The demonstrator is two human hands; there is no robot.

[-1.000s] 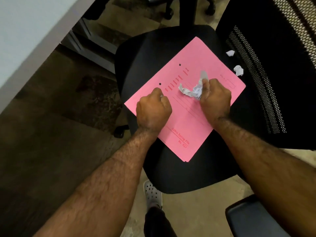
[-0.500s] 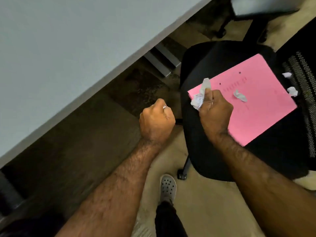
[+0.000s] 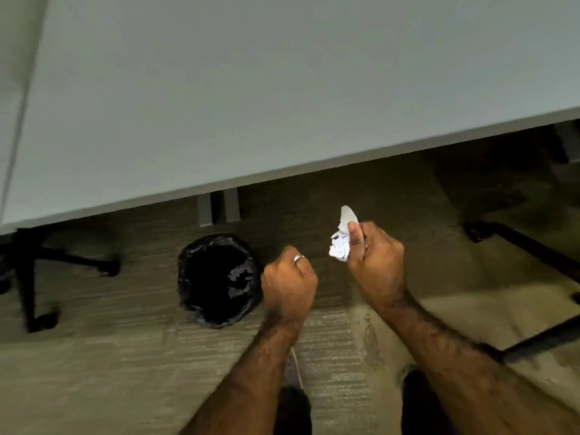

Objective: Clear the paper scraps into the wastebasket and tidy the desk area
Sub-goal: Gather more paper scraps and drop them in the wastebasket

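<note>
A round wastebasket (image 3: 185, 279) with a black liner stands on the floor just under the desk edge, and pale paper scraps (image 3: 240, 277) show inside it. My right hand (image 3: 378, 265) is shut on crumpled white paper scraps (image 3: 340, 244), held above the floor to the right of the basket. My left hand (image 3: 290, 284) is a closed fist right beside the basket's right rim. Only a small silvery glint shows on one finger, and whatever is inside the fist is hidden.
The grey desk top (image 3: 282, 89) fills the upper half, with its grey legs (image 3: 216, 206) behind the basket. A black chair base (image 3: 31, 277) stands at the left and a black frame (image 3: 533, 249) at the right. My shoe (image 3: 293, 370) is below my left arm.
The view has swung left from the chair with the pink folder to the floor under the desk. Both hands moved along, the right still gripping the scraps, and the wastebasket has come into sight.
</note>
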